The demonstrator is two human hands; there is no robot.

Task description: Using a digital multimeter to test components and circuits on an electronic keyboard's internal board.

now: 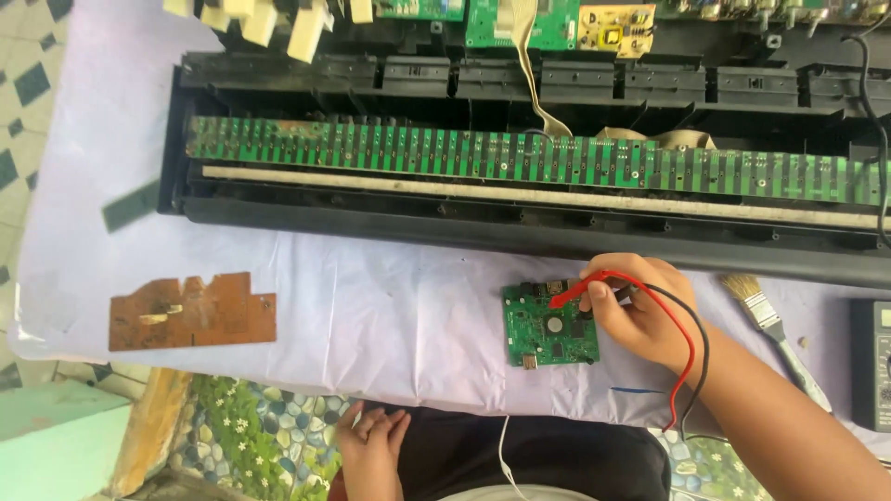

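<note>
A: Head view: where is the small green circuit board (550,324) found?

B: It is seen lying flat on the pale cloth of the desk (390,297), just in front of the long opened black keyboard chassis (520,232). The right hand (636,311) is laid over its right edge.

A: How is that hand's grip set?

B: The fingers are closed together around a red test probe (577,290) whose tip is pressed to the upper part of the board. A black probe appears to be pinched in the same hand, though that is partly hidden. Red and black leads (691,353) are looped back over the wrist.

A: And the left hand (371,441)?

B: It is held below the desk edge, fingers loosely spread, with nothing clasped in it.

A: How would the board be judged to handle?

B: It would be judged light, stiff and thin, and easily slid on the cloth under probe pressure. The soldered parts and the small connector at its lower edge look fragile, so hold would best be taken at the bare edges, not on the components.

A: What else is nearby?

B: A paintbrush (763,315) and a dark meter (872,362) are seen to the right, and a brown copper-clad board (193,311) well apart to the left.
</note>
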